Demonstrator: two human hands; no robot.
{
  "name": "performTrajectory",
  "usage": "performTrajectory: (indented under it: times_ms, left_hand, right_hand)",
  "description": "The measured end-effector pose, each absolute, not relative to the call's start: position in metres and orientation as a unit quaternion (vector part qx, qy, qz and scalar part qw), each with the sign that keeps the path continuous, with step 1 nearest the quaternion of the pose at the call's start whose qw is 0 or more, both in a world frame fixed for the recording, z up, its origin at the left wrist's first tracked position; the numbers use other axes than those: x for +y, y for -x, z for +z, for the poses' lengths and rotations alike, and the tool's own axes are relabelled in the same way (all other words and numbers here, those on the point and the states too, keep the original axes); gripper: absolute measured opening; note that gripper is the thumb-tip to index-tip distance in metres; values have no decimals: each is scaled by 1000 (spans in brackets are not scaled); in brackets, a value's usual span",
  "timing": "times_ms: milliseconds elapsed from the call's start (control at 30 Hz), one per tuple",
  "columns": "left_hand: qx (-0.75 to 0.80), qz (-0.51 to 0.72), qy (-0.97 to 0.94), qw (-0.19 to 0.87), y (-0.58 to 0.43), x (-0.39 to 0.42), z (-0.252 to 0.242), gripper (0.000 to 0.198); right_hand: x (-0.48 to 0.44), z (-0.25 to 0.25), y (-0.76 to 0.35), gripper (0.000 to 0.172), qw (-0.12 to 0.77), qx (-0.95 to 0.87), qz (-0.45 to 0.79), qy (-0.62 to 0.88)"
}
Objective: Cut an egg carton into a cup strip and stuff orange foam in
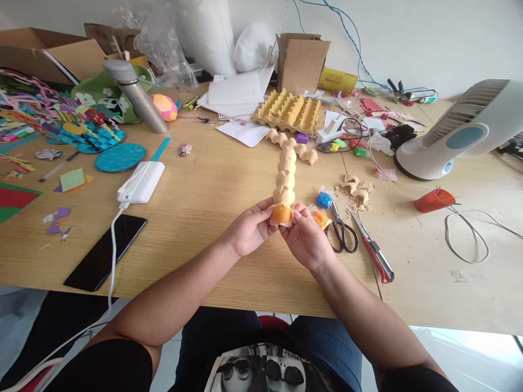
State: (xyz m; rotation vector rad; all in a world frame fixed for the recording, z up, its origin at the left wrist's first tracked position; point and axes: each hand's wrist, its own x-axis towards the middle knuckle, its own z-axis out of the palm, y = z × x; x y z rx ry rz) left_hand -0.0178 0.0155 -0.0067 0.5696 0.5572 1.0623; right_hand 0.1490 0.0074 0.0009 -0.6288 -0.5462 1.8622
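Pinching egg-carton strip [285, 177] w/ L hand [248, 231] & R hand [309, 239] fingers; near-end bump [281, 213] is orange, rest bare afaict, so prob early days

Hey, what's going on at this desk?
A person's left hand and right hand hold the near end of a bumpy egg-carton strip, whose nearest bump is orange. Scissors and a red utility knife lie to the right, near a blue packet and an orange packet.
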Motion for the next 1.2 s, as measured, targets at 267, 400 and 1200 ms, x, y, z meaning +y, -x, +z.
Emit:
performTrajectory:
  times_ms: [267,400,1200]
  left_hand:
    - [258,497,-261,786,18,17,-4,34]
    - [259,496,-244,792,16,16,-4,36]
    - [280,528,-161,785,22,25,-6,16]
  right_hand:
    - [7,0,-148,36,517,-239,782,252]
    - [10,-2,-149,35,523,-237,776,260]
    - [7,-8,-147,34,473,-226,808,269]
